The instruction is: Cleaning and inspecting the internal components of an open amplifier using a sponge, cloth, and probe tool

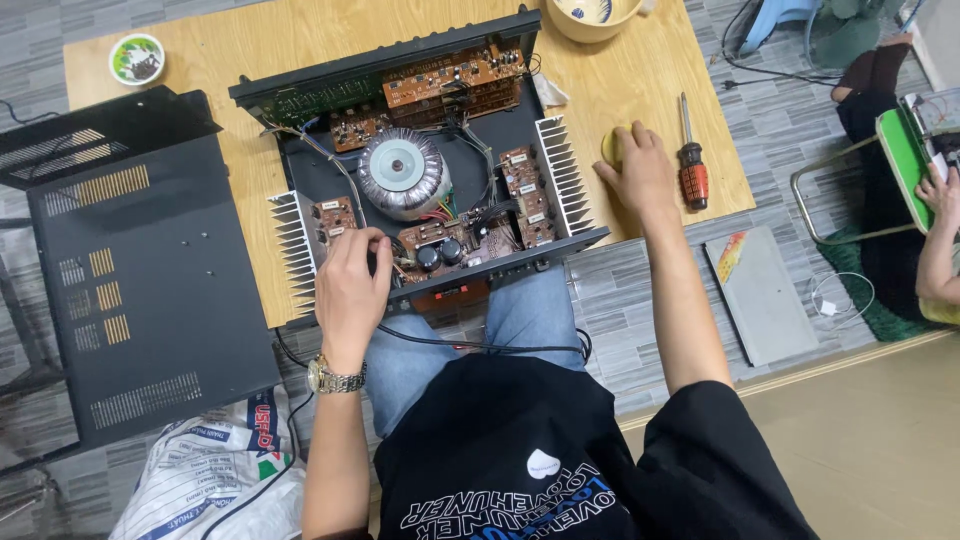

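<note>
Amplifier chassis [500, 225] lay with its long axis left-right; my left hand [350, 285] pinched inside, my right hand [640, 170] covered a yellow disc [611, 146].

The left hand [352, 290] covers the near-left part of the open amplifier [420, 170], so what its fingertips touch inside cannot be told. The right hand [640, 170] lies over a small yellow object [611, 147] near the wooden table's [300, 40] right edge; only a sliver of it shows, too little to name it. A yellow bowl [590, 18] at the table's far edge is cut by the picture's top edge. The amplifier's near edge overhangs the lap and hides the table's near edge there. At the right edge of the picture another person's hand [940, 190] and a green-edged tray [905, 150] are cut off.
</note>
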